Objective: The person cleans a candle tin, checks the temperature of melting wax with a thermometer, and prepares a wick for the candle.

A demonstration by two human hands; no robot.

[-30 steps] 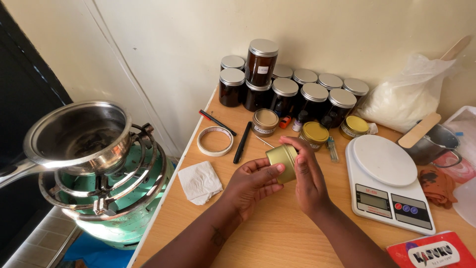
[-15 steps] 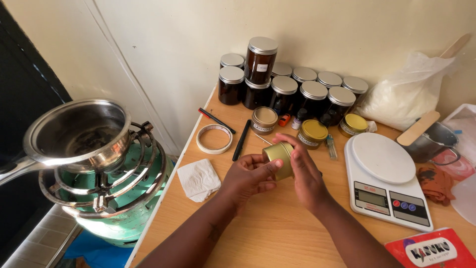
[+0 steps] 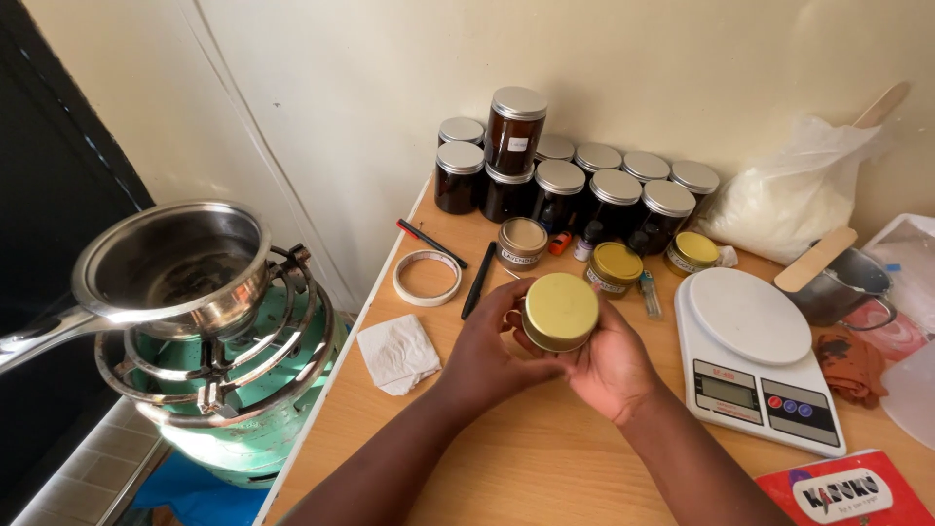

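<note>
Gold-lidded small tin [image 3: 558,312] held w/ both hands above the wooden table [image 3: 506,458]: left hand [image 3: 487,353] cups its side, right hand [image 3: 609,365] supports underneath. Lid's on already; two similar tins [image 3: 616,269] sit capped nr the scale [image 3: 750,356].

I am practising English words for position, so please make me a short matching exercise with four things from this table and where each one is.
Things:
1. gold-lidded tin
2. roll of tape
3. kitchen scale
4. steel saucepan

Places:
a. on the gas burner beside the table
b. held between the left hand and the right hand
c. lying flat near the table's left edge, beside a black pen
d. to the right of the hands, in front of a white bag

Pairs: 1-b, 2-c, 3-d, 4-a
</note>
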